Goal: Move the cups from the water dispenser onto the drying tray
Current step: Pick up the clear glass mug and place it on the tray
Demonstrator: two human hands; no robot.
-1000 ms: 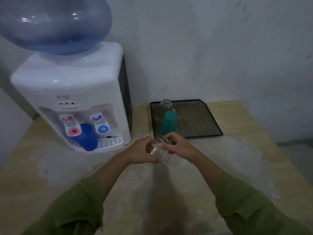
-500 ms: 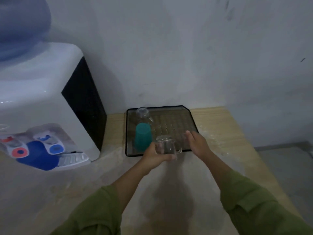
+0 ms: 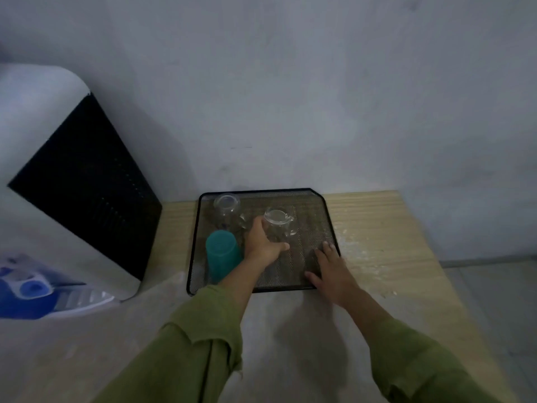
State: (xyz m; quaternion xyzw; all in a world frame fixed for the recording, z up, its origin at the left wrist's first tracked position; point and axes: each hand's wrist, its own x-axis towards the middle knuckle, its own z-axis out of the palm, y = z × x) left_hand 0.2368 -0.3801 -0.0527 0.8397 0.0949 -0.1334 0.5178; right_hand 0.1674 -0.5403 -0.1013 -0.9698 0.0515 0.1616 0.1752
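Clear glass mug (image 3: 278,225) gripped in my left hand (image 3: 261,242) over the black mesh drying tray (image 3: 329,216), beside teal cup (image 3: 222,254), right hand (image 3: 331,270) open, flat on tray's edge.

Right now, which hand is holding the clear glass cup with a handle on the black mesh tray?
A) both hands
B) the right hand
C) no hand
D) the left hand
D: the left hand wraps the clear glass cup over the black mesh tray, while the right hand lies open, empty.
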